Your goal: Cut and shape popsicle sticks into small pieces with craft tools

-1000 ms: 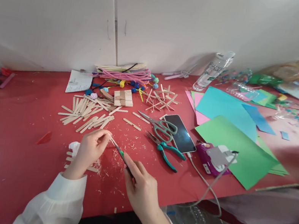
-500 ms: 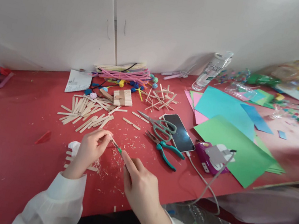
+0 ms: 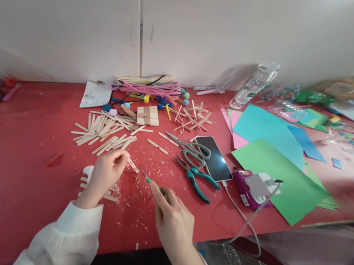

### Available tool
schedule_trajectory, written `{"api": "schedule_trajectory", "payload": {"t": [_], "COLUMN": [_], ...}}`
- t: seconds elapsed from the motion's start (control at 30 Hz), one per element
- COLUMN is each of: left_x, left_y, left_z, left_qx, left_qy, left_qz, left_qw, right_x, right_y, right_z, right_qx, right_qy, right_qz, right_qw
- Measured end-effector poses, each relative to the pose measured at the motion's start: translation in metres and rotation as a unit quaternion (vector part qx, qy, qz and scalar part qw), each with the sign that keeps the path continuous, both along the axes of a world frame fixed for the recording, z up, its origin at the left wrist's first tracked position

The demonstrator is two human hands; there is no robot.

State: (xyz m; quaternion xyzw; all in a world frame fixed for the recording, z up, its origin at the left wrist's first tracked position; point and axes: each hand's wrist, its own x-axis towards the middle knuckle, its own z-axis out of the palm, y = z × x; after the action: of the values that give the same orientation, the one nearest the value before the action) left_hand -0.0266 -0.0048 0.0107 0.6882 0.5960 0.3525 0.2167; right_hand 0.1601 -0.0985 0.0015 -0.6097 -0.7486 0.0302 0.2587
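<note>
My left hand (image 3: 105,174) is closed in a pinch on a short wooden craft stick (image 3: 132,164) that points right, just above the red table (image 3: 13,167). My right hand (image 3: 172,220) grips a small green-handled knife (image 3: 151,183), index finger laid along it, its tip a little to the right of the stick's end. Wood shavings (image 3: 140,185) lie scattered under and between both hands. A few glued sticks and a white scrap (image 3: 88,174) sit beneath my left wrist.
Loose craft sticks (image 3: 104,134) lie behind my left hand. Scissors (image 3: 191,149), green pliers (image 3: 196,180), a phone (image 3: 213,157), a purple glue gun (image 3: 252,187) with cord, coloured paper (image 3: 274,145) and a bottle (image 3: 252,85) fill the right. Another person's sleeve (image 3: 323,254) is at lower right.
The knife has drawn away from the stick's end to the right; before, its blade lay against the stick. My left hand has stayed nearly in place.
</note>
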Motion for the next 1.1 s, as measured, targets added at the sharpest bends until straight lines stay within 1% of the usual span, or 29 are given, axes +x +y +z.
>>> {"api": "schedule_trajectory", "payload": {"t": [0.13, 0.2, 0.3, 0.53, 0.7, 0.8, 0.9, 0.97, 1.03, 1.1], "left_x": [0.002, 0.003, 0.004, 0.003, 0.003, 0.003, 0.003, 0.002, 0.002, 0.001], "left_y": [0.0, 0.0, 0.0, -0.001, -0.001, -0.001, 0.0, 0.0, 0.001, 0.0], "left_z": [0.0, 0.0, 0.0, 0.001, 0.003, 0.003, 0.002, 0.003, 0.005, 0.007], "left_qx": [-0.009, -0.006, 0.004, 0.009, 0.007, -0.029, -0.077, -0.088, -0.087, -0.08], "left_qy": [-0.012, -0.013, -0.006, 0.002, 0.0, -0.05, -0.158, -0.215, -0.239, -0.24], "left_qz": [-0.001, -0.003, -0.007, -0.017, -0.015, -0.011, -0.028, -0.04, -0.045, -0.046], "left_qw": [1.0, 1.0, 1.0, 1.0, 1.0, 0.998, 0.984, 0.972, 0.966, 0.966], "right_x": [0.003, 0.002, -0.001, -0.003, 0.002, 0.005, 0.007, 0.008, 0.009, 0.01], "right_y": [0.002, 0.003, 0.005, 0.008, 0.009, 0.01, 0.011, 0.01, 0.009, 0.007], "right_z": [0.002, 0.004, 0.004, 0.002, 0.003, 0.005, 0.005, 0.005, 0.004, 0.003], "right_qx": [-0.018, -0.026, -0.027, -0.029, -0.034, -0.062, -0.095, -0.103, -0.109, -0.112], "right_qy": [0.117, 0.146, 0.151, 0.126, 0.153, 0.197, 0.252, 0.276, 0.287, 0.295], "right_qz": [0.023, 0.033, 0.033, 0.035, 0.025, 0.022, 0.019, 0.021, 0.032, 0.042], "right_qw": [0.993, 0.988, 0.988, 0.991, 0.987, 0.978, 0.963, 0.955, 0.951, 0.948]}}
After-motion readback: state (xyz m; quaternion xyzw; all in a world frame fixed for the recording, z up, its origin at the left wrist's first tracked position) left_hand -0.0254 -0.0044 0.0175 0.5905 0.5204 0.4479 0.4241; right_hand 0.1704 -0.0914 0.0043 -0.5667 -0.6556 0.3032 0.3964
